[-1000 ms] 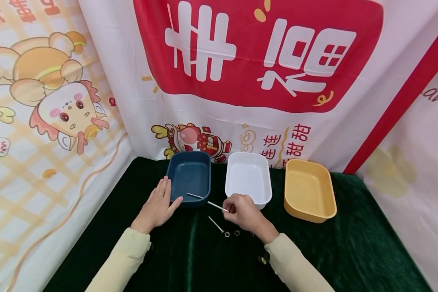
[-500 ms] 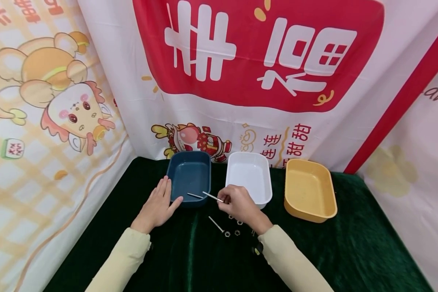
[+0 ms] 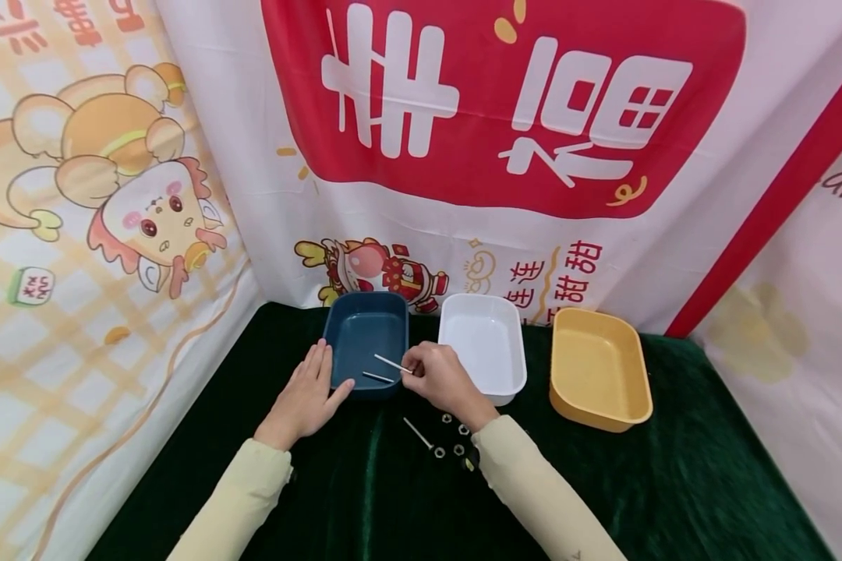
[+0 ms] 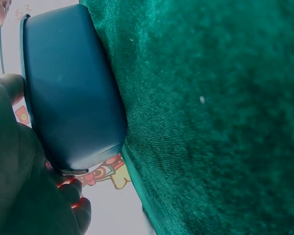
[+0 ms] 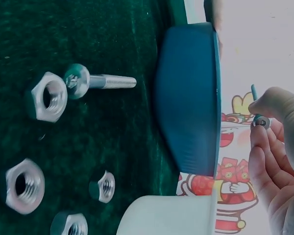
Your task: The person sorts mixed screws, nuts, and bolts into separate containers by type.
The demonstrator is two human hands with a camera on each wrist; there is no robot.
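Observation:
Over the near right corner of the blue box (image 3: 368, 331), my right hand (image 3: 440, 378) pinches a screw (image 3: 389, 362) between thumb and fingers. The screw's round head (image 5: 261, 122) shows in the right wrist view. Another screw (image 3: 377, 377) lies inside the box at its near end. My left hand (image 3: 303, 401) rests along the box's left near side, fingers straight, thumb at the near rim. On the cloth in front lie a third screw (image 3: 417, 433) and several hex nuts (image 3: 440, 452), seen large in the right wrist view, one nut (image 5: 50, 97) by the screw's head.
A white box (image 3: 487, 335) stands right of the blue one, partly behind my right hand. Farther right is a yellow box (image 3: 596, 366). Dark green cloth (image 3: 695, 467) covers the table, and printed fabric (image 3: 407, 199) hangs behind and at both sides.
My right hand has carried its screw left and away from me, from in front of the boxes to over the blue box. More nuts have come into view. The left hand stays put.

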